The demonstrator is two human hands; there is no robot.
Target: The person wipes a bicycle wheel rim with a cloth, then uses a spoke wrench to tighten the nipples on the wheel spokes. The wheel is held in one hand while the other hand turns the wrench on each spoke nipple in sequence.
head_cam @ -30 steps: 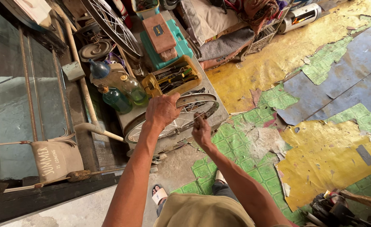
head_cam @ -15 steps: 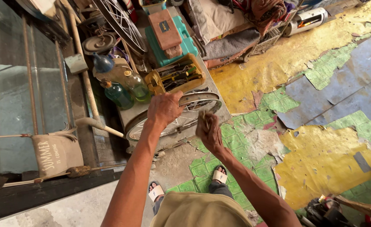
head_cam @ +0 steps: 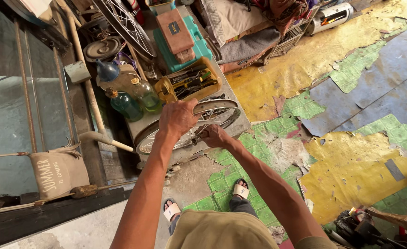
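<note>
A spoked bicycle wheel rim (head_cam: 222,107) lies flat on a low grey bench (head_cam: 240,125) in front of me. My left hand (head_cam: 178,117) is closed over the top of the rim. My right hand (head_cam: 214,136) reaches under it toward the hub and spokes, fingers curled; I cannot make out what they hold. My sandalled feet (head_cam: 240,190) stand on peeling green flooring below.
A yellow tray of hand tools (head_cam: 187,85) sits just behind the wheel, with green glass bottles (head_cam: 126,105) to its left. A teal case (head_cam: 189,44) and a second spoked wheel (head_cam: 122,25) lie further back. A railing (head_cam: 23,87) is at left.
My right hand has dropped from raised above the rim to down beside the hub. The left hand stays on the rim. The view has shifted slightly.
</note>
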